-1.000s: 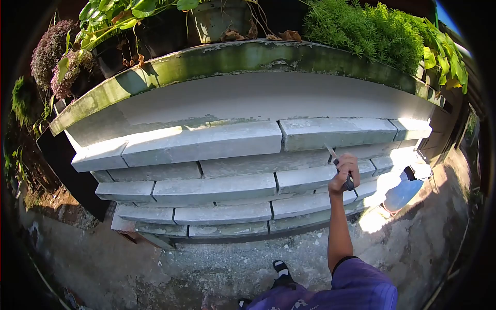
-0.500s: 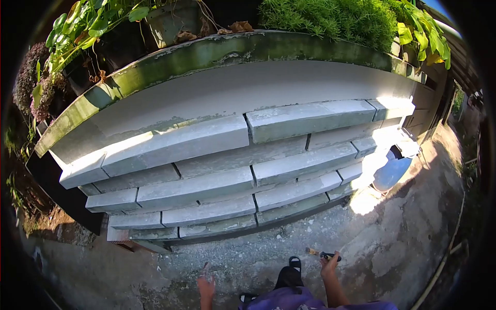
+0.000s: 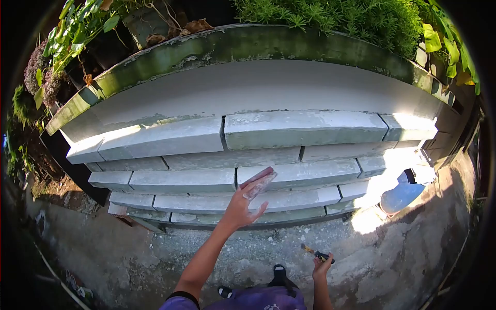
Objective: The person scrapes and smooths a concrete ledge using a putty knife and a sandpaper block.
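My left hand reaches forward over the stacked pale concrete blocks, with fingers stretched out and the thumb apart. Pale dust or plaster coats its fingers, and the tips overlap the face of a block beside a dark vertical joint. Lower on the right, my right hand is closed around the black handle of a small hand tool. The tool's yellowish end points up and left, over the concrete ground. Its exact kind is too small to tell.
Stepped block rows curve below a mossy ledge with potted plants on it. A blue rounded container stands at the right end in bright sun. Stained concrete ground lies around my sandalled feet.
My left hand has risen from low beside my body to the block wall, fingers extended. The right hand still holds the tool, slightly lower and further left in view.
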A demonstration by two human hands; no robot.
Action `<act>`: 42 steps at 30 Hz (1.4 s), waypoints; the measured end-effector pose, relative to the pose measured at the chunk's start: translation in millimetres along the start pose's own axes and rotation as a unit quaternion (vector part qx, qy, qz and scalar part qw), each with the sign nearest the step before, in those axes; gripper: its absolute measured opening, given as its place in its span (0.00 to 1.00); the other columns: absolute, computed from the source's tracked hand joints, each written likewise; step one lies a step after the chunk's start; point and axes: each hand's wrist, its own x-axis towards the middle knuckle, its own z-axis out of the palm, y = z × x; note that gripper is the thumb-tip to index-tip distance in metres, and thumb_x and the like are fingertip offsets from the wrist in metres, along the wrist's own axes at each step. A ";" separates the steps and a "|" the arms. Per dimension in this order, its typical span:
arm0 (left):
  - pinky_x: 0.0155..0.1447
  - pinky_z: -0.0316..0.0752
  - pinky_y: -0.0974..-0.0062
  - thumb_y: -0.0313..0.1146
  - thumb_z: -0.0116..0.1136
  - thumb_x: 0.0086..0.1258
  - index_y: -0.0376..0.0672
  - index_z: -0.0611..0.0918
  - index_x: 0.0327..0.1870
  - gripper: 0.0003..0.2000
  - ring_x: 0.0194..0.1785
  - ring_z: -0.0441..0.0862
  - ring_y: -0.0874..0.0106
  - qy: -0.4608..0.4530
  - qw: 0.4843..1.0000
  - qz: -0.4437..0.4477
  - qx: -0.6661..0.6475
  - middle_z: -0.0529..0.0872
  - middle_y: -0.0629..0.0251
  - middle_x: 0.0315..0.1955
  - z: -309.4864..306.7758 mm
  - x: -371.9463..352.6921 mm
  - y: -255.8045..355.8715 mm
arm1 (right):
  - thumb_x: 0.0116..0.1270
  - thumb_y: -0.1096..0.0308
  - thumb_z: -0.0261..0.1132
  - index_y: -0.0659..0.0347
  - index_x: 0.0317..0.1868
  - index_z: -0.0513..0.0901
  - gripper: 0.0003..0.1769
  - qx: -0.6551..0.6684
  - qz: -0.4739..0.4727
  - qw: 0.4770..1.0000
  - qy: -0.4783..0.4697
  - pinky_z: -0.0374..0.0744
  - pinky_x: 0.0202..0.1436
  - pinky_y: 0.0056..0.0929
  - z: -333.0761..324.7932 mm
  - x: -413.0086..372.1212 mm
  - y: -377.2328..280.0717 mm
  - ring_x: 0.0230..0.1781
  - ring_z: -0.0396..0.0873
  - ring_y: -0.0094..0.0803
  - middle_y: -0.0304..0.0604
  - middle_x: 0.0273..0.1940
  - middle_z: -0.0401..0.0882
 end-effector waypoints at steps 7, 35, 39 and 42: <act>0.70 0.64 0.64 0.38 0.58 0.67 0.42 0.70 0.69 0.29 0.68 0.70 0.57 0.053 0.977 0.046 0.200 0.71 0.58 0.69 19.1 153.9 -22.0 | 0.66 0.41 0.60 0.56 0.41 0.70 0.25 -0.024 0.009 0.999 0.028 0.77 0.34 0.30 -5.5 61.6 -31.7 0.26 0.74 0.30 0.41 0.30 0.75; 0.69 0.64 0.62 0.44 0.58 0.69 0.31 0.75 0.62 0.28 0.70 0.69 0.60 0.229 0.847 -0.138 0.460 0.75 0.51 0.64 -133.9 49.9 -108.8 | 0.68 0.44 0.59 0.57 0.40 0.72 0.23 -0.080 -0.003 0.997 -0.003 0.78 0.29 0.29 35.0 37.9 8.1 0.21 0.75 0.29 0.41 0.27 0.77; 0.69 0.64 0.60 0.46 0.56 0.71 0.30 0.77 0.60 0.26 0.68 0.70 0.56 0.329 0.792 -0.209 0.470 0.77 0.48 0.61 -204.6 6.9 -142.7 | 0.68 0.43 0.59 0.57 0.40 0.72 0.23 -0.084 -0.002 0.996 0.033 0.79 0.30 0.29 24.3 9.6 25.8 0.22 0.76 0.29 0.41 0.26 0.77; 0.69 0.63 0.59 0.49 0.55 0.71 0.28 0.77 0.60 0.29 0.68 0.70 0.55 0.291 0.772 -0.249 0.508 0.78 0.46 0.59 -215.0 -5.2 -160.1 | 0.69 0.45 0.58 0.57 0.41 0.72 0.22 -0.085 -0.002 0.995 0.053 0.79 0.30 0.29 16.5 -9.3 36.9 0.22 0.76 0.30 0.42 0.28 0.77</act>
